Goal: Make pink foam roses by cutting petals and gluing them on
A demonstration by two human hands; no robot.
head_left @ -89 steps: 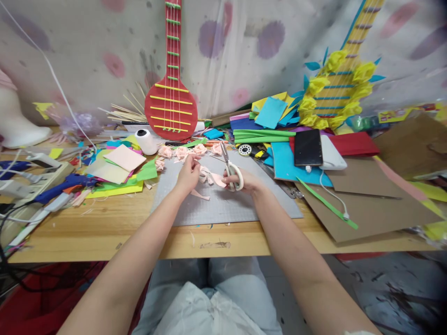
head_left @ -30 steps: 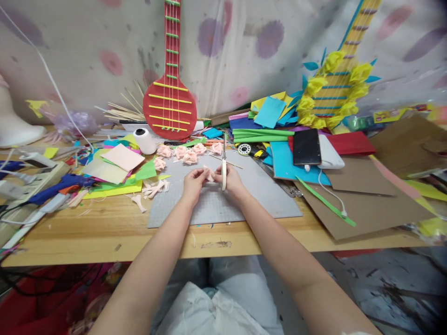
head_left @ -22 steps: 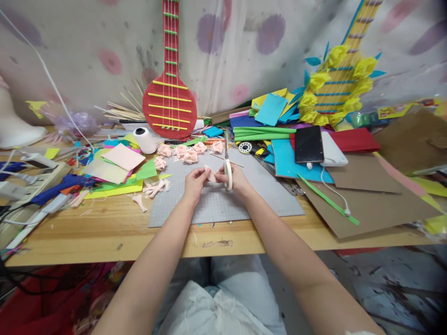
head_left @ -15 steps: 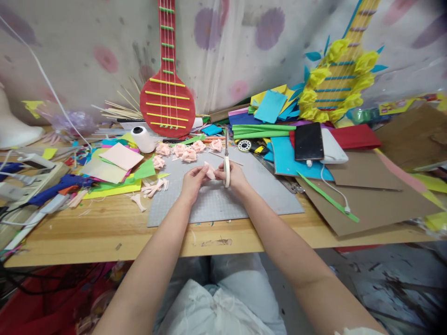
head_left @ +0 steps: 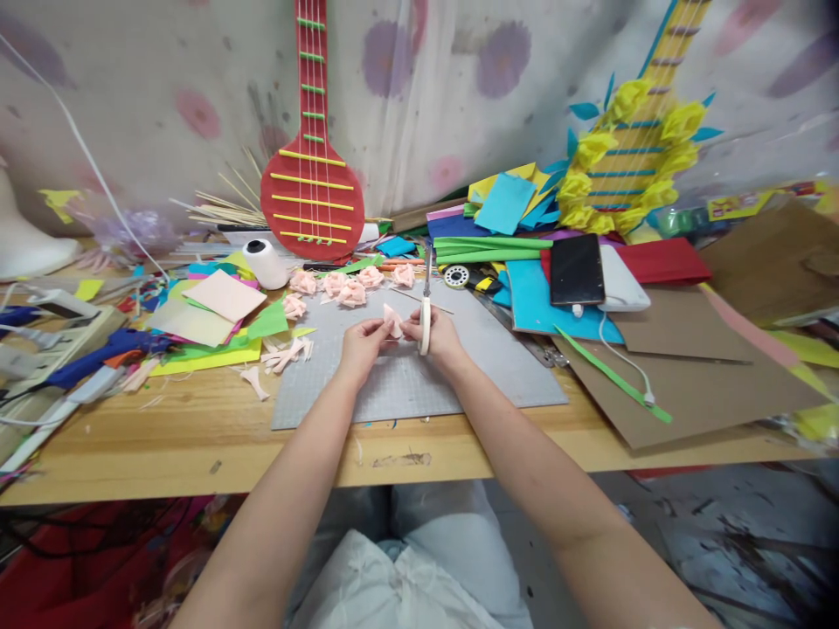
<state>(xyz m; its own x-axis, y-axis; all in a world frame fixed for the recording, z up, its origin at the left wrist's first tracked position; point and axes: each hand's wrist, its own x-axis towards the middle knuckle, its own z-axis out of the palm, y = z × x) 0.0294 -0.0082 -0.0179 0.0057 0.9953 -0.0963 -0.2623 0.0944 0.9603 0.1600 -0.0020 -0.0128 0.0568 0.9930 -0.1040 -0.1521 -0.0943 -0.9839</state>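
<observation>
Between both hands, above the grey cutting mat [head_left: 367, 393], is a small pink crepe-paper piece [head_left: 391, 321] with a pointed top. My left hand [head_left: 360, 349] pinches it between thumb and fingers. White-handled scissors [head_left: 426, 323] hang on my right hand [head_left: 443, 336], blades pointing away from me. The right fingertips also touch the pink piece's right side. Several pink paper roses [head_left: 352, 293] lie at the mat's back left edge. Twisted pink paper strips [head_left: 288, 353] lie left of the mat.
A red paper lute [head_left: 312, 196] and a yellow one [head_left: 622, 166] with flowers lean at the back. Coloured paper [head_left: 223, 297], a thread cone [head_left: 265, 264] and a blue glue gun [head_left: 98, 354] stand left. A phone [head_left: 577, 271] and brown cardboard [head_left: 695, 384] lie right.
The pink piece shows a taller, more upright point between the fingers. Both hands stay in nearly the same place, and the view has shifted slightly.
</observation>
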